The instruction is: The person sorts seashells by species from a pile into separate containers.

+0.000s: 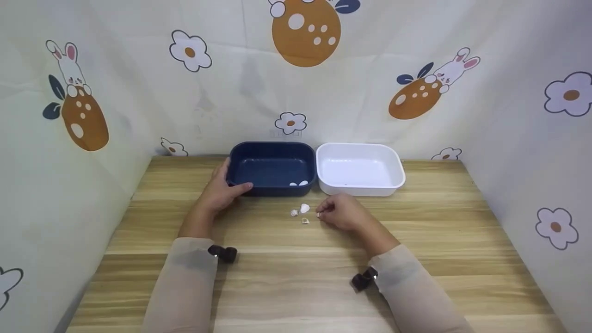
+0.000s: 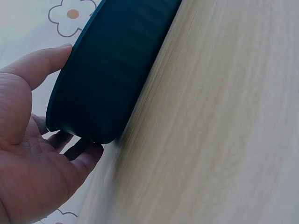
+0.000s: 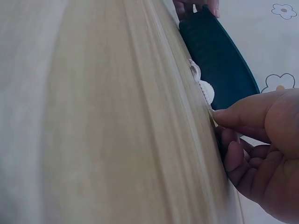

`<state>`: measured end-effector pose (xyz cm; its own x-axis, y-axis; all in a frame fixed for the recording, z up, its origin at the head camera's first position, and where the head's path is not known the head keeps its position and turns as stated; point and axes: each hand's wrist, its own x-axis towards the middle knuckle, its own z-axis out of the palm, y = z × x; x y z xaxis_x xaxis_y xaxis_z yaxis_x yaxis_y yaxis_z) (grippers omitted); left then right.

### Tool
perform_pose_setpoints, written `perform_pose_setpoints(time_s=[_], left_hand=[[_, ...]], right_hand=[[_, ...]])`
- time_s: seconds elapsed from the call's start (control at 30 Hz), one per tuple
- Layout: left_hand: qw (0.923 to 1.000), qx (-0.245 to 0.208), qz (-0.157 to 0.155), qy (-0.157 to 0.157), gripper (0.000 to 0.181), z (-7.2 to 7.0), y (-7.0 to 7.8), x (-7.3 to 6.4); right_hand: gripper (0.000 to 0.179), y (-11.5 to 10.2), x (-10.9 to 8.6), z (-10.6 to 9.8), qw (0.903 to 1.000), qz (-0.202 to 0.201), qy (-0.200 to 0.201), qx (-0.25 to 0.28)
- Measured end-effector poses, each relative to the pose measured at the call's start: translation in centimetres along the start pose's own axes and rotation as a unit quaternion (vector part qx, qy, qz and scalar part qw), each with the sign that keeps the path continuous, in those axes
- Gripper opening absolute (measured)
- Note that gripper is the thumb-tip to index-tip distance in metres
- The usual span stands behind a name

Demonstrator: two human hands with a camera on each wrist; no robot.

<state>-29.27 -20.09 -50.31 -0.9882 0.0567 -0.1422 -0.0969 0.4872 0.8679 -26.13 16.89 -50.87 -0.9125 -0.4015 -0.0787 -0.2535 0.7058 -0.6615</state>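
Note:
A dark blue plastic basin (image 1: 273, 190) stands at the back of the table, with two white pieces (image 1: 303, 183) inside near its front right corner. My left hand (image 1: 221, 188) grips its left end, thumb over the front rim and fingers round the side. In the left wrist view, fingertips (image 2: 96, 151) sit under the basin's corner. Just in front of the basins, my right hand (image 1: 343, 212) pinches a small whitish shell (image 1: 318, 214) down at the tabletop, mostly hidden by the fingers. Left of it lie several small shells, including a ridged white shell (image 1: 304, 208).
A white basin (image 1: 360, 190) stands right beside the dark blue one, a small dark speck on its inside. Behind them hangs a patterned curtain (image 1: 231, 92), which also closes off both sides of the wood-grain table (image 1: 286, 286).

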Motion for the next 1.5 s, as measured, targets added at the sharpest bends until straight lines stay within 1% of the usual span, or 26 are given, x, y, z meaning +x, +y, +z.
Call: perform_pose_setpoints(time_s=[0.27, 0.6, 0.87, 1.07, 1.17, 1.3, 1.4, 1.5], left_hand=[[1.0000, 0.009, -0.002, -0.002, 0.118, -0.05, 0.00, -0.02], [1.0000, 0.005, -0.002, -0.002, 0.117, -0.08, 0.00, 0.04], [1.0000, 0.001, -0.002, -0.004, 0.118, -0.01, -0.12, 0.18], [1.0000, -0.004, 0.000, -0.004, 0.118, -0.02, -0.21, 0.27], [1.0000, -0.004, 0.001, -0.005, 0.118, -0.03, -0.20, 0.23], [1.0000, -0.004, -0.001, -0.008, 0.119, -0.01, -0.14, 0.16], [1.0000, -0.006, -0.002, -0.006, 0.119, -0.03, -0.15, 0.19], [1.0000, -0.006, -0.002, -0.005, 0.119, -0.05, -0.18, 0.24]], right_hand=[[0.015, -0.07, 0.05, 0.07, 0.9999, 0.011, 0.006, 0.008], [0.014, 0.30, 0.18, 0.10, 0.9995, 0.012, 0.007, 0.030], [0.021, 0.35, 0.22, 0.07, 0.9986, 0.015, 0.002, 0.052], [0.024, 0.42, 0.28, 0.27, 0.9988, 0.012, 0.017, 0.045], [0.025, 0.25, 0.33, 0.31, 0.9990, 0.015, 0.025, 0.033], [0.017, -0.05, 0.54, 0.31, 0.9987, 0.035, 0.036, 0.005], [0.012, -0.33, 0.76, 0.23, 0.9982, 0.050, 0.032, -0.007], [0.010, -0.57, 0.93, 0.15, 0.9980, 0.057, 0.019, -0.019]])
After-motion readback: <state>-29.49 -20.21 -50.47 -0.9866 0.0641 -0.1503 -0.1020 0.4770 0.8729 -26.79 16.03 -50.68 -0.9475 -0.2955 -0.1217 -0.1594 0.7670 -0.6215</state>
